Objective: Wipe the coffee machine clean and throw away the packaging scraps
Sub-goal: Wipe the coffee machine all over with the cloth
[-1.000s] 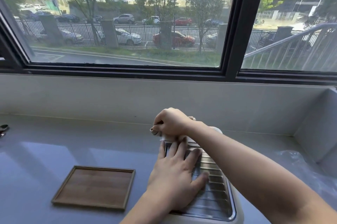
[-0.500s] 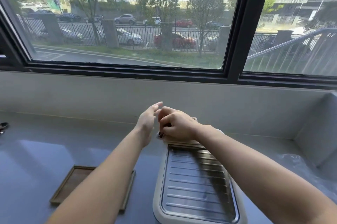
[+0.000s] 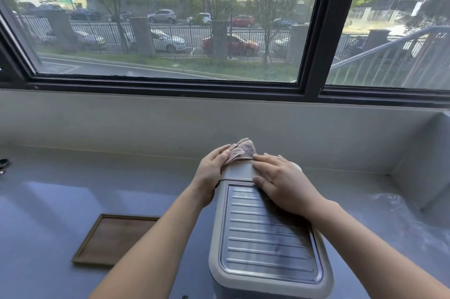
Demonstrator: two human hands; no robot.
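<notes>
Nearest me on the bench (image 3: 48,201), the coffee machine (image 3: 265,238) looks heavy and rigid; I'd steady its smooth sides. My right hand (image 3: 285,184) lies flat, released, atop it. Beyond, my left hand (image 3: 211,172) pinches the soft, crumpled cloth (image 3: 239,152) at its far edge.

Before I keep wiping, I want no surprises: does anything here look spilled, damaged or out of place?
Nothing looks spilled or broken. Clear plastic packaging lies crumpled on the counter to the right of the coffee machine, not yet thrown away.
</notes>
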